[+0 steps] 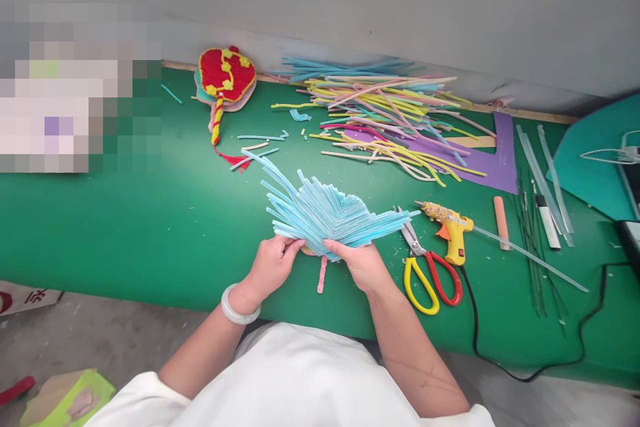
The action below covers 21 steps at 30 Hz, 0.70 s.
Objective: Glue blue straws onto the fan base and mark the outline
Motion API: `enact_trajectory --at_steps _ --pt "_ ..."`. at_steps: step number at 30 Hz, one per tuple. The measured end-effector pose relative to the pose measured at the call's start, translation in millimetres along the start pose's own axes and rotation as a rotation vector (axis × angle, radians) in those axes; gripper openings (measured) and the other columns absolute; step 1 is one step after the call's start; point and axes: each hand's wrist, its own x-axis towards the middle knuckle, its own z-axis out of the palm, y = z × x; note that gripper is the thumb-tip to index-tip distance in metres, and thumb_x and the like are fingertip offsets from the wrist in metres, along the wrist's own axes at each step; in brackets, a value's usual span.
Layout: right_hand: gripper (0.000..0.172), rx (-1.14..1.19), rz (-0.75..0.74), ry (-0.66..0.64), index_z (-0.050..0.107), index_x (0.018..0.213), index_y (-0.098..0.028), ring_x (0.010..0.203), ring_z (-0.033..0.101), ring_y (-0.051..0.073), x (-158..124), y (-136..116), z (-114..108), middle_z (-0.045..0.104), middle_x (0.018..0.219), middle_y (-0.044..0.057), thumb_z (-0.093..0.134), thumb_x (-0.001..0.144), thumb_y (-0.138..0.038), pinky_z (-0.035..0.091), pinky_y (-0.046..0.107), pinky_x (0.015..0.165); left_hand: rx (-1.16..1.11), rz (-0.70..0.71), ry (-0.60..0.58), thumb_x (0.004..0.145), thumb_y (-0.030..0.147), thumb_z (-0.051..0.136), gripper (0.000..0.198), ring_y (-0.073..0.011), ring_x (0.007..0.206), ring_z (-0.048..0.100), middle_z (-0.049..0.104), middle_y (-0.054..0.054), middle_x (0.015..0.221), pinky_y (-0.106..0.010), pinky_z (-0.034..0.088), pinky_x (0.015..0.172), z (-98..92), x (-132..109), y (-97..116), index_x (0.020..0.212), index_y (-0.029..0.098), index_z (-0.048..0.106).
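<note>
A fan of light blue pipe cleaners, laid in a V pattern with loose ends sticking out on both sides, is between my hands. Its short pink handle points down toward me. At the lower left edge, my left hand pinches the fan between thumb and fingers. My right hand grips the lower right edge, thumb on top and the other fingers hidden beneath. To the right of it lie scissors with one yellow and one red handle, blades slightly apart, and a yellow glue gun with a long glue stick in it.
A red and yellow fan with a tassel lies at the back left. Behind my hands spreads a heap of coloured pipe cleaners, partly on a purple sheet. Green wires and a black cord are on the right.
</note>
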Motion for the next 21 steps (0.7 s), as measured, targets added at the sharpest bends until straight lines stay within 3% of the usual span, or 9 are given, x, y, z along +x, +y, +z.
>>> enact_trajectory --at_steps 15,18,21 --pt "0.063 0.135 0.001 0.009 0.064 0.128 -0.024 0.123 0.061 0.025 3.7 1.6 0.2 0.071 0.125 0.003 0.084 0.069 -0.031 0.038 0.047 0.116 -0.039 0.041 -0.027 0.093 0.036 0.054 0.016 -0.0249 0.079 0.075 0.078 -0.006 0.088 -0.034 0.056 0.070 -2.2 10.6 7.9 0.093 0.022 0.061" --pt "0.064 0.153 -0.020 0.032 0.064 0.128 -0.024 0.123 0.061 0.025 2.7 -3.4 0.0 0.069 0.128 0.003 0.085 0.068 -0.031 0.039 0.047 0.116 -0.156 0.033 -0.049 0.092 0.037 0.059 0.019 -0.0225 0.087 0.075 0.078 -0.005 0.095 -0.034 0.059 0.077 -4.7 12.4 17.0 0.104 0.022 0.059" --pt "0.068 0.170 -0.051 0.083 0.063 0.130 -0.024 0.124 0.060 0.025 1.0 -11.6 -2.0 0.068 0.129 0.004 0.086 0.066 -0.032 0.039 0.047 0.116 -0.312 0.011 -0.009 0.091 0.037 0.063 0.037 -0.0210 0.096 0.074 0.074 -0.008 0.113 -0.034 0.061 0.084 -6.1 12.4 24.0 0.123 0.021 0.053"
